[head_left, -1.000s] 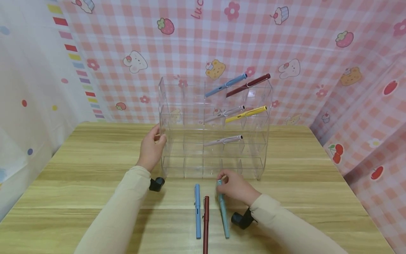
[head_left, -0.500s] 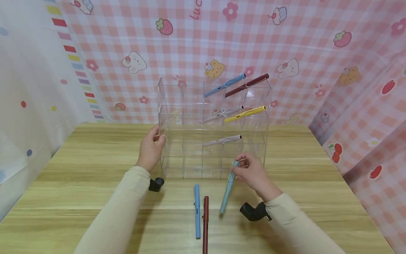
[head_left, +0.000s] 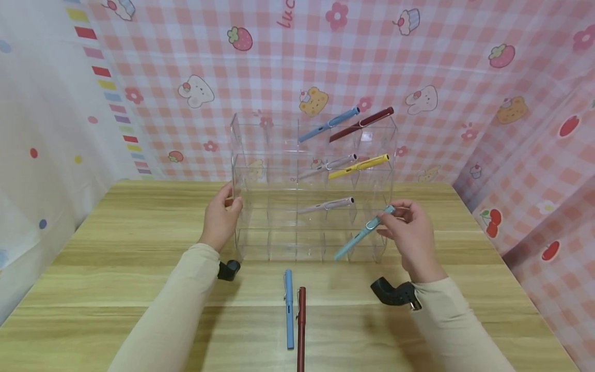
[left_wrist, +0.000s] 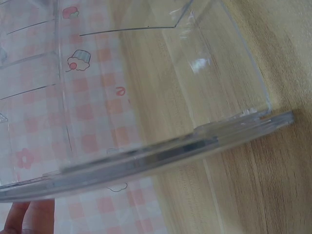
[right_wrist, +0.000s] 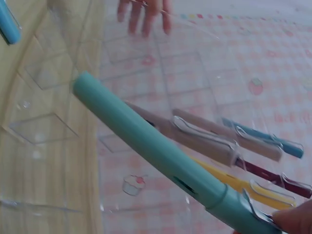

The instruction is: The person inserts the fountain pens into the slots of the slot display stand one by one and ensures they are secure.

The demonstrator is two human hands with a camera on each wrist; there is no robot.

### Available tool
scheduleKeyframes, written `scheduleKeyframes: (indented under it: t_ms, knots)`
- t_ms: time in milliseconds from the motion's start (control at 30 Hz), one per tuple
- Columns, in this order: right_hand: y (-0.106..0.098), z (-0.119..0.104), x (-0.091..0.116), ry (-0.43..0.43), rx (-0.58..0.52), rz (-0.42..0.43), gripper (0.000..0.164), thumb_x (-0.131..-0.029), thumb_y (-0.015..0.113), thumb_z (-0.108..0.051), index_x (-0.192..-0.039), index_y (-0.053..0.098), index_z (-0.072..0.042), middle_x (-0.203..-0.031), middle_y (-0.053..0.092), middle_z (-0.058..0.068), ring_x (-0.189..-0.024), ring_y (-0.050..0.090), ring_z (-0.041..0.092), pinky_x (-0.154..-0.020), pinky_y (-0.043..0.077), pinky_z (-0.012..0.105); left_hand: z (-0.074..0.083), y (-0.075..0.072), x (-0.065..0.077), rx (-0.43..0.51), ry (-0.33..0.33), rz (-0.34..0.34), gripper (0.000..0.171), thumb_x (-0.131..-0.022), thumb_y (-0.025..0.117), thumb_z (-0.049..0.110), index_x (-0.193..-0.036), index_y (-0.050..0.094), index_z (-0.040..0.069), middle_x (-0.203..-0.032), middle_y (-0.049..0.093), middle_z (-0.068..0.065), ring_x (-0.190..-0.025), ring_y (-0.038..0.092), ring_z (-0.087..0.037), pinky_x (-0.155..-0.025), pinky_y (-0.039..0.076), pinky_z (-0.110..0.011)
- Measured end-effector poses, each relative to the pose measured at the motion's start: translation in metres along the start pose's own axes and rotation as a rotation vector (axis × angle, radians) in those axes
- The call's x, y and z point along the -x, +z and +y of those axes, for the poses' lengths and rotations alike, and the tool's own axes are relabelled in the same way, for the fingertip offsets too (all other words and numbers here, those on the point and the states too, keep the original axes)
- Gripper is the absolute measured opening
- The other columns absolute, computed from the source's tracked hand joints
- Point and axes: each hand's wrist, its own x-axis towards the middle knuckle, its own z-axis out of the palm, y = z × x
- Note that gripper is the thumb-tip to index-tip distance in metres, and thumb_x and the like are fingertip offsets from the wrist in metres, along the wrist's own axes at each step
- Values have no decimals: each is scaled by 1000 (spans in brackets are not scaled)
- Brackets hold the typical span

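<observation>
My right hand pinches a mint-green pen by its clip end, holding it tilted in front of the lower right of a clear acrylic pen rack. In the right wrist view the mint pen crosses in front of the racked pens. At the rack's left side, my left hand grips the side panel, thumb in front; in the left wrist view its fingers show behind the panel edge. A blue pen and a dark red pen lie on the table.
The rack bears a blue pen and a dark red pen on top, a lilac pen and a yellow pen below, and another lilac pen under those. A pink checked cloth hangs behind the wooden table.
My right hand has lifted the mint-green pen off the table and carried it up and to the right, tilting it toward the rack. My left hand has stayed at the rack's side.
</observation>
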Motion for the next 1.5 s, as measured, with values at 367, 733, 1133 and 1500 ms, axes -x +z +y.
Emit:
scheduleKeyframes:
  t_ms: [367, 733, 1133, 1500]
  knots:
    - [-10, -10, -9, -96, -315, 243, 23, -87, 63, 5, -99, 49, -9, -88, 52, 5, -72, 64, 8, -62, 57, 22, 1, 0, 0, -4, 5, 2, 47, -99, 45, 13, -146, 43, 12, -136, 52, -16, -120, 50, -32, -93, 48, -48]
    - [-9, -8, -13, -220, -475, 353, 25, -87, 62, 8, -98, 50, -10, -90, 45, 8, -76, 59, 14, -64, 57, 24, 0, 0, -1, -1, 2, -2, 47, -100, 45, 14, -147, 42, 14, -137, 52, -16, -121, 50, -32, -93, 48, -48]
    - [5, 3, -18, -192, -470, 399, 25, -87, 62, 7, -94, 47, -11, -91, 43, 5, -75, 58, 12, -65, 56, 22, 0, 1, 0, -4, -3, -3, 47, -100, 45, 14, -146, 43, 14, -137, 52, -16, -121, 50, -32, -93, 48, -48]
    - [21, 13, -21, -184, -434, 359, 27, -87, 61, 9, -94, 47, -13, -91, 41, 2, -76, 58, 12, -66, 56, 21, 0, 0, 1, -6, -7, -7, 48, -100, 45, 14, -147, 41, 15, -138, 50, -16, -122, 49, -32, -94, 47, -49]
